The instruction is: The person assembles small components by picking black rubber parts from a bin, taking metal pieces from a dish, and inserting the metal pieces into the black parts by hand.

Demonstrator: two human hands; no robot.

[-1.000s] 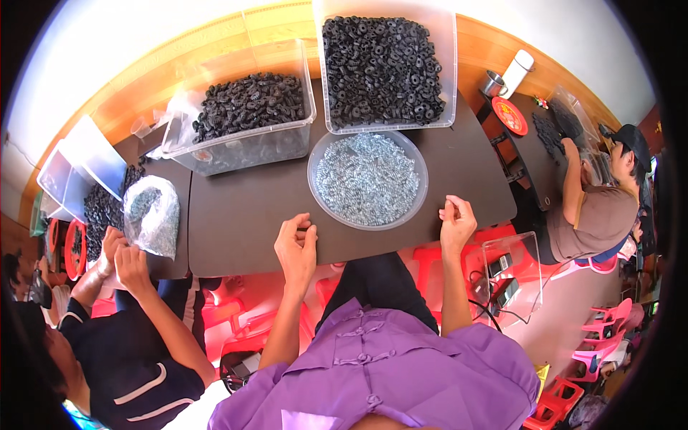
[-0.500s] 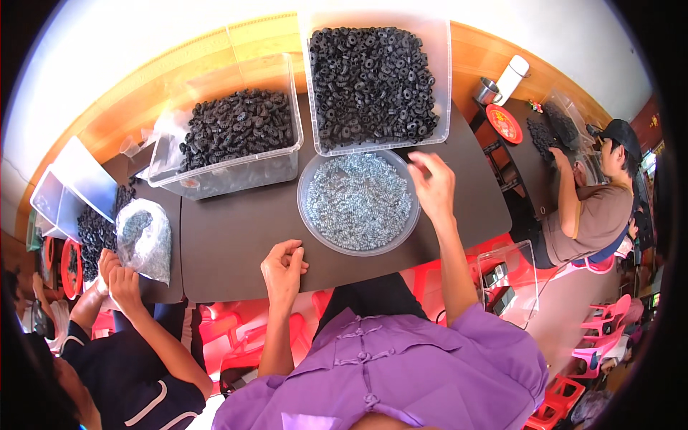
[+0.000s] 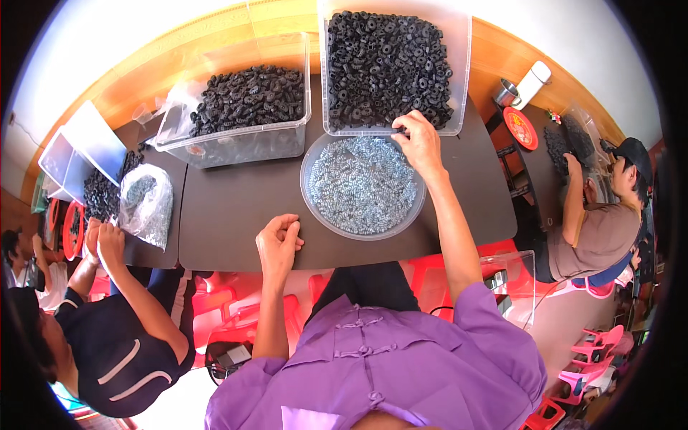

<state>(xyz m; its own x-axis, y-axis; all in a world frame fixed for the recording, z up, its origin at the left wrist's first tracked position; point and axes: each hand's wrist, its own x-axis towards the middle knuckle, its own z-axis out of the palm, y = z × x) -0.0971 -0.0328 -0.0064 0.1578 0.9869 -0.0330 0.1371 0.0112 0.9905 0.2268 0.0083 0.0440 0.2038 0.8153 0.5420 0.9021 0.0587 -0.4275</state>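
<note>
A round clear bowl [image 3: 309,208] full of small silvery coil springs [image 3: 364,183] stands on the dark table. Behind it is a clear tub [image 3: 467,75] heaped with small black parts with holes [image 3: 387,68]. My right hand [image 3: 421,147] is over the bowl's far right rim, by the tub's near wall, its fingertips pinched on a small black part [image 3: 399,130]. My left hand [image 3: 277,245] rests near the table's front edge, left of the bowl. Its thumb and fingers are pressed together; whatever they hold is too small to make out.
Another clear tub [image 3: 236,150] holds black ridged parts [image 3: 247,100]. At left, a co-worker's hands [image 3: 104,244] are near a plastic bag [image 3: 147,208] and a black pile [image 3: 100,193]. Another person [image 3: 598,222] sits at right by a red plate [image 3: 521,129]. A clear bin [image 3: 519,287] stands beside me.
My right hand has moved left and slightly away from me, to the tub's near wall, with a black part now showing at its fingertips. The view has shifted a little.
</note>
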